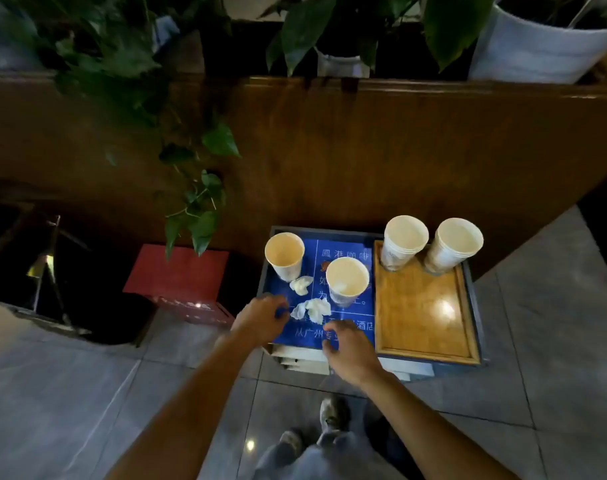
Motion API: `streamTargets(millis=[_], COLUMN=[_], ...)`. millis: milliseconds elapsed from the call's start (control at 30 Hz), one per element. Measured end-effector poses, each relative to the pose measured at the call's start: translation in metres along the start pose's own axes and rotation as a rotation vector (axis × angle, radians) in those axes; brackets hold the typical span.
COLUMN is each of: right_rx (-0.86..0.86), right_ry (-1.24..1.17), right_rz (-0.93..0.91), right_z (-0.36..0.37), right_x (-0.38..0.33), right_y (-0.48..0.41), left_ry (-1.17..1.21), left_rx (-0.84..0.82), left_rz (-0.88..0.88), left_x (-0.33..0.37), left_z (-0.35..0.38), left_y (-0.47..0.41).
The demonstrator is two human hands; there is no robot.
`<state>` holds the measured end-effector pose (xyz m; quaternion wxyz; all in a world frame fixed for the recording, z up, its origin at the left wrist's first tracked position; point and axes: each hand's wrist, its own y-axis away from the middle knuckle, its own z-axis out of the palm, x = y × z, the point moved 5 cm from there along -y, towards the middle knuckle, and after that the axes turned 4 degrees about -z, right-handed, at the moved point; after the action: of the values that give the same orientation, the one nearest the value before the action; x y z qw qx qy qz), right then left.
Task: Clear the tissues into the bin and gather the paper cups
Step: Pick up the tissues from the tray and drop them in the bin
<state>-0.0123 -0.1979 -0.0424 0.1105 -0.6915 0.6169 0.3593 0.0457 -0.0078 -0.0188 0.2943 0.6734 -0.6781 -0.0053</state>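
Two crumpled white tissues lie on a blue printed surface (pixel 343 341): a small tissue (pixel 301 284) beside the far-left paper cup (pixel 284 255), and a larger tissue (pixel 312 310) in front of a second paper cup (pixel 347 281). Two stacks of paper cups (pixel 402 242) (pixel 451 244) stand at the back of a wooden tray (pixel 423 313). My left hand (pixel 260 315) hovers just left of the larger tissue, fingers curled, holding nothing. My right hand (pixel 349 351) spreads open over the blue surface's front edge. A dark bin (pixel 87 289) stands on the floor at left.
A red box (pixel 181 278) sits on the floor between the bin and the small stand. A wooden partition (pixel 364 150) rises behind, with potted plants and trailing leaves (pixel 198 209) hanging over it. Grey floor tiles and my shoes (pixel 333 414) lie below.
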Motion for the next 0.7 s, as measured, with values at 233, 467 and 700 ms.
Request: streamTargets(millis=[233,467,700], right_rx=[0.041,-0.012,-0.019], right_ry=[0.071,0.172,0.175], right_rz=[-0.048,-0.016,0.062], right_z=[-0.003,0.012,0.032], right_x=[-0.012,-0.019,-0.023], right_y=[-0.025,-0.046,-0.063], left_ry=[-0.133,-0.305,-0.292], left_rx=[-0.053,-0.141,-0.277], left_rz=[0.111,0.249,0.328], left_x=[0.019,0.026,0.018], left_z=[-0.002,0.014,0.034], left_y=[-0.023,-0.056,-0.082])
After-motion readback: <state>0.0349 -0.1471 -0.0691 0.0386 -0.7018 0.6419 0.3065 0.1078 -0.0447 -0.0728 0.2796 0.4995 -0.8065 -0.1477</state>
